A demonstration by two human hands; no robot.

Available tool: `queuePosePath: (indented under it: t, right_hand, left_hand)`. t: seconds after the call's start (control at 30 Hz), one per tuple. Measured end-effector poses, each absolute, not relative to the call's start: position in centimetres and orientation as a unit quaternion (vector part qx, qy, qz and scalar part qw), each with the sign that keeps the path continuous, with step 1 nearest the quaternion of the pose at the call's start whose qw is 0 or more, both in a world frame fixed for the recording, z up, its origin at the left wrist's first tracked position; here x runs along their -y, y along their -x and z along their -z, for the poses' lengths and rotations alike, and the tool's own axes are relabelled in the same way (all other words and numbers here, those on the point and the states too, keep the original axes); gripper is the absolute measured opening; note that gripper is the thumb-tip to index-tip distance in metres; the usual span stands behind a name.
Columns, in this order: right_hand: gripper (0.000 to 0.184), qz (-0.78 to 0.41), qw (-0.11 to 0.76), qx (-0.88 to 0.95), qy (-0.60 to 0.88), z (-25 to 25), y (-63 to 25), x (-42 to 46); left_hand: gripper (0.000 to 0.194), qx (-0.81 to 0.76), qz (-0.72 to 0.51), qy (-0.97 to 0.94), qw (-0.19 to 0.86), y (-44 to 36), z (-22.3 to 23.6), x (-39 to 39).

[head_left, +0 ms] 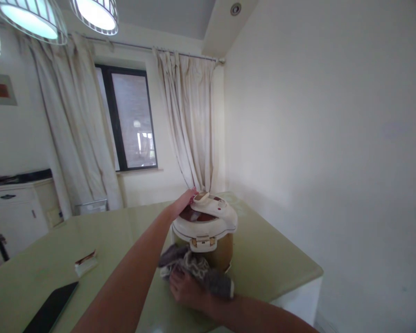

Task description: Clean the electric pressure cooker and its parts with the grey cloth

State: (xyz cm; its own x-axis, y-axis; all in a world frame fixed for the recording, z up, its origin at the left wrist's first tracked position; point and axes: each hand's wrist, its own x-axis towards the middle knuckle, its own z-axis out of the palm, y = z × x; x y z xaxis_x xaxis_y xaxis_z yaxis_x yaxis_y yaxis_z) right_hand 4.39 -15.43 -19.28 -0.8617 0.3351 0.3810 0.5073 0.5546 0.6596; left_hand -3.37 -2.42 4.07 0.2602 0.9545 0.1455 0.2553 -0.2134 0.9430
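Observation:
A white rice cooker (208, 226) with a brown lid panel and a tan body stands on the pale green table (131, 240). My left hand (184, 202) reaches across to the far left of its lid and grips it there; part of the fingers is hidden. Low at the cooker's near side, my right hand (185, 287) is closed around a crumpled grey cloth (217, 281) with a light pattern. The cloth lies up against the cooker's lower body, and whether it also touches the tabletop I cannot tell.
A dark phone (52, 307) and a small white packet (86, 263) with a reddish edge lie on the left of the table. A white wall (315, 162) runs along the right. Curtains (190, 115), a window and a white cabinet (17, 203) stand behind.

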Motion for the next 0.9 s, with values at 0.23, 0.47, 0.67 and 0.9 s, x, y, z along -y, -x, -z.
queuePosePath:
  t: [0.23,0.47,0.67,0.9]
  right_hand:
    - [0.026,0.331,0.289,0.894,0.091,18.8,-14.7,15.7]
    - [0.048,0.348,0.324,0.840,0.261,14.0,-22.6,17.0]
    - [0.049,0.317,0.360,0.829,0.287,17.6,-16.9,17.1]
    - [0.054,0.275,0.344,0.828,0.346,17.2,-7.7,16.5]
  left_hand:
    - [0.073,-0.417,-0.409,-0.652,0.483,3.7,-3.1,2.4]
    - [0.082,-0.406,-0.442,-0.649,0.467,3.6,-1.8,1.8]
    - [0.071,-0.414,-0.452,-0.712,0.342,3.3,-2.0,3.3]
    - [0.059,-0.421,-0.453,-0.745,0.250,2.9,-1.3,4.4]
